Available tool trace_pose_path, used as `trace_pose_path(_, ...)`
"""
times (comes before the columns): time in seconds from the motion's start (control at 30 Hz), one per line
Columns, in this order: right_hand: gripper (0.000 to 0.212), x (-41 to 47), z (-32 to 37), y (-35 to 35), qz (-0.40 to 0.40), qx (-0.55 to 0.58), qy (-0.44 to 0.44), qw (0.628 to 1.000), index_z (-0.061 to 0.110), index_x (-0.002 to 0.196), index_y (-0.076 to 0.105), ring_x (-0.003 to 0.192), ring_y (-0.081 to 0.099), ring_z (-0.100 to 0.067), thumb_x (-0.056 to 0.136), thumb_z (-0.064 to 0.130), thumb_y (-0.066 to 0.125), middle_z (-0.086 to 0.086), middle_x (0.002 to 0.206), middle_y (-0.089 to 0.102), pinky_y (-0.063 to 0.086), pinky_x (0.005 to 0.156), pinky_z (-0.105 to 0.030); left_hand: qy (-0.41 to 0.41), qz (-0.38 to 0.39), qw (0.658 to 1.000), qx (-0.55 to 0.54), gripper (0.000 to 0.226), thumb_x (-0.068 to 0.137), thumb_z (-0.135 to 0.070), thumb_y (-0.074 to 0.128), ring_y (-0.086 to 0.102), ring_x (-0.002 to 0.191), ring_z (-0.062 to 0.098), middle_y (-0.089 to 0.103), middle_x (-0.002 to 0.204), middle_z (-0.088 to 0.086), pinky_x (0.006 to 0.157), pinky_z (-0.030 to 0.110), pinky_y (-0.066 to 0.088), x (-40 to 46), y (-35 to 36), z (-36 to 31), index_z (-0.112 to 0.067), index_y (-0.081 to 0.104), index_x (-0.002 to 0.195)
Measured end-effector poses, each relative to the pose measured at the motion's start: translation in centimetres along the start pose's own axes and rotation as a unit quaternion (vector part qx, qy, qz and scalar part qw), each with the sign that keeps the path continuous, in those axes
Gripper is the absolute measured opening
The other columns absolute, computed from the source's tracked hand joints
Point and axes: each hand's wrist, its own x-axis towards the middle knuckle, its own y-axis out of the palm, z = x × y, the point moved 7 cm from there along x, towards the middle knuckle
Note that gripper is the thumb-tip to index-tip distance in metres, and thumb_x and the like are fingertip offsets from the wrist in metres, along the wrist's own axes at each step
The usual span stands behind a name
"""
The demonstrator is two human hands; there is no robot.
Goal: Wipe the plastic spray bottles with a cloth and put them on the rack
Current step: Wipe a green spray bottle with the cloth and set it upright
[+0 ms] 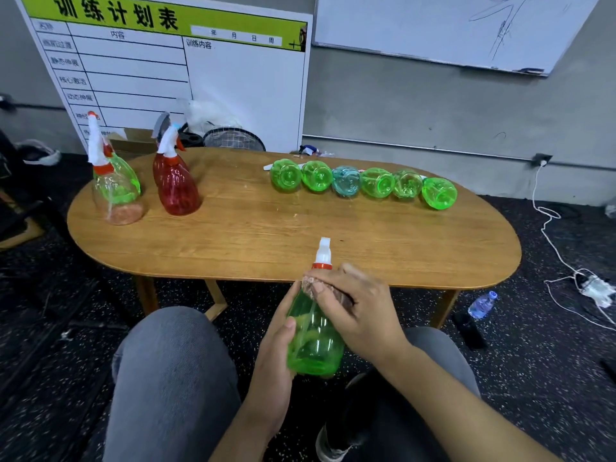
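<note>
Now the green bottle (315, 341) is held near, over the lap, short of the counter (266, 241). Left hand (276, 365) grips its body; right hand (353, 311) presses cloth (311, 283) round the shoulder. Empty, prob. light & slick; hold at the waist.

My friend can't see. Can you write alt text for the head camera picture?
A seated person's left hand holds a green spray bottle while the right hand rubs a cloth on it, before a wooden table bearing more bottles.
</note>
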Motion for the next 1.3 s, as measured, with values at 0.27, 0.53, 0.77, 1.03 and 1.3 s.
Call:
trace_pose_path(0.27,0.022,-6.2,4.4,1.2,0.064,-0.050,-0.217,0.973,0.020,0.114,0.081,0.072,0.048,-0.005,0.094,0.021,0.074,0.008,0.089,0.050,0.043,0.068,-0.011,0.002,-0.039,0.999,-0.026,0.050,0.107,-0.038,0.035,0.070,0.123,0.031,0.072,0.135,0.011,0.094,0.035,0.061,-0.2,-0.8,0.0,-0.037,0.047,0.155)
trace_pose_path(0.53,0.023,-5.0,3.5,0.1,0.018,0.024,-0.152,0.988,0.020,0.121,0.078,0.069,0.055,-0.002,0.101,0.026,0.068,0.008,0.088,0.061,0.045,0.065,-0.012,0.007,-0.040,0.999,-0.014,0.045,0.110,-0.043,0.041,0.071,0.121,0.030,0.073,0.134,0.011,0.090,0.037,0.061,0.1,-1.0,-0.4,-0.036,0.050,0.153)
trace_pose_path(0.77,0.033,0.0,-0.8,0.4,-0.005,-0.021,0.012,1.000,0.028,0.125,0.075,0.060,0.052,-0.011,0.105,0.042,0.054,0.009,0.075,0.059,0.044,0.047,-0.029,0.005,-0.021,0.998,0.054,0.053,0.106,-0.034,0.035,0.062,0.136,0.028,0.064,0.149,0.004,0.107,0.052,0.052,0.5,-0.8,0.5,-0.030,0.048,0.157)
trace_pose_path(1.03,0.021,-5.5,3.2,1.5,0.056,-0.047,-0.178,0.981,0.020,0.117,0.080,0.075,0.039,0.003,0.098,0.023,0.070,0.009,0.088,0.048,0.038,0.073,-0.009,-0.007,-0.035,0.999,0.022,0.042,0.114,-0.035,0.033,0.070,0.124,0.026,0.074,0.133,0.004,0.092,0.030,0.059,0.1,-1.2,0.9,-0.036,0.047,0.154)
trace_pose_path(1.3,0.025,-2.0,2.3,0.1,0.015,-0.030,-0.077,0.997,0.025,0.122,0.077,0.058,0.039,0.004,0.103,0.031,0.062,0.015,0.078,0.050,0.031,0.055,-0.006,0.001,-0.038,0.999,0.038,0.052,0.102,-0.043,0.039,0.070,0.125,0.023,0.072,0.137,-0.001,0.092,0.036,0.061,0.4,-1.0,-0.3,-0.038,0.051,0.152)
